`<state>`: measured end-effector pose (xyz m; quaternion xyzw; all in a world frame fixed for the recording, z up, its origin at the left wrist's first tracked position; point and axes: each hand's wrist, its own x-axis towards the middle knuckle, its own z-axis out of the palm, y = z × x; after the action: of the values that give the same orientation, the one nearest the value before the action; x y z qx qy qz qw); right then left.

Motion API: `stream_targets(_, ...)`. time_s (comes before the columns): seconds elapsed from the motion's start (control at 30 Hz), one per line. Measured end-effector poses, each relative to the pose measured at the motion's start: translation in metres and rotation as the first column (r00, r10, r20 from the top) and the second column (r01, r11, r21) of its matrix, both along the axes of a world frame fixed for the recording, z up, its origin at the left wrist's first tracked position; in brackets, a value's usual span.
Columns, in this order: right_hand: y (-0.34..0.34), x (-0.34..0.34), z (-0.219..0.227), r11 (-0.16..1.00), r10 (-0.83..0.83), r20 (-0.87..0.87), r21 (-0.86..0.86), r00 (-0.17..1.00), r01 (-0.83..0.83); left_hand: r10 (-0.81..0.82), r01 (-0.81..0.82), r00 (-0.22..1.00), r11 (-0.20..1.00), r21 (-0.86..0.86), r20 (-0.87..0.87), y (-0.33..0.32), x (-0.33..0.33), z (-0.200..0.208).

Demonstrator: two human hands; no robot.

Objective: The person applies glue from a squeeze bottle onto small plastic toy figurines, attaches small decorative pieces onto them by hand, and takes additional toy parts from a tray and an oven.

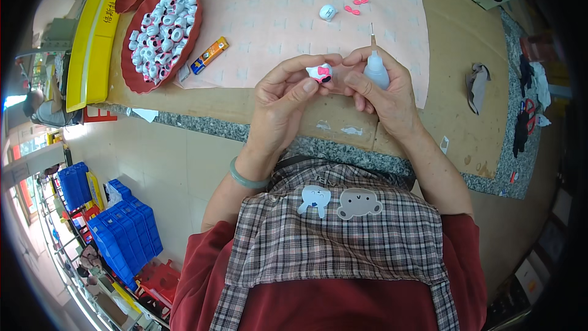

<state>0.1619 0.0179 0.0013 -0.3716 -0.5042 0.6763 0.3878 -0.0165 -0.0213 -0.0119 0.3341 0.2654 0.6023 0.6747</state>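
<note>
My left hand [285, 95] pinches a small white figurine head with a pink bow [319, 72] between thumb and fingers, just above the table's front edge. My right hand [383, 89] touches the same piece with its fingertips and also grips a small translucent glue bottle [375, 68] whose thin nozzle points up and away. Both hands meet over the near edge of a pale pink mat [275, 18].
A red scalloped tray [129, 73] full of several like white pieces stands at the left, beside a yellow bin [92, 43]. An orange packet [209, 55], one loose white piece [327, 12] and two pink bows [356, 5] lie on the mat. A crumpled rag [477, 84] lies at the right.
</note>
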Motion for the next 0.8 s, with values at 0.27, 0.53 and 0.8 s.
stream_targets(0.27, -0.0049, -0.0036, 0.0036, 0.999, -0.01, 0.002, 0.048, 1.0, 0.01, 0.107, -0.078, 0.947, 0.991, 0.106, -0.304, -0.0033, 0.0031, 0.0038)
stream_targets(0.53, -0.0051, -0.0025, -0.003, 0.993, 0.014, 0.093, 0.115, 0.996, -0.024, 0.219, -0.092, 0.82, 0.963, 0.255, -0.529, -0.0029, 0.004, 0.0032)
stream_targets(0.8, -0.0061, -0.0041, -0.0016, 0.992, -0.01, 0.132, 0.128, 0.991, -0.007, 0.145, -0.105, 0.895, 0.988, 0.118, -0.423, -0.0052, 0.0045, 0.0044)
